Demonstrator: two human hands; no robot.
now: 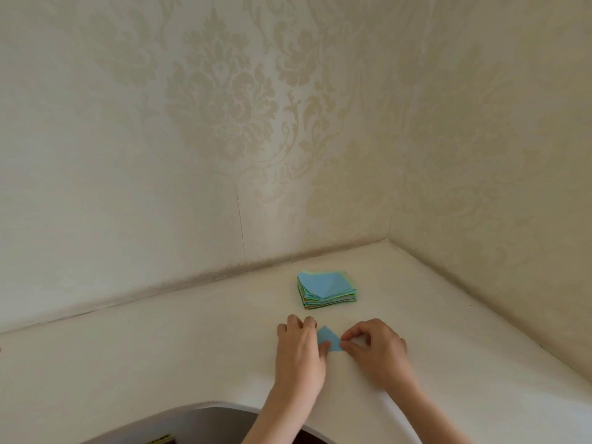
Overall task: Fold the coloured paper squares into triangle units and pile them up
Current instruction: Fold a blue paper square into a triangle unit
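A small blue paper piece (330,338), folded to a point at the top, lies on the cream table (160,363) between my hands. My left hand (299,350) holds its left edge, thumb on top of the paper. My right hand (373,346) pinches its right edge between thumb and forefinger. Behind them, nearer the wall, stands a stack of coloured paper squares (327,289) with a folded blue piece lying on top.
The table sits in a corner, with patterned wallpaper walls (224,123) behind and to the right. Its front edge curves inward (208,406) near my body, with a dark gap below.
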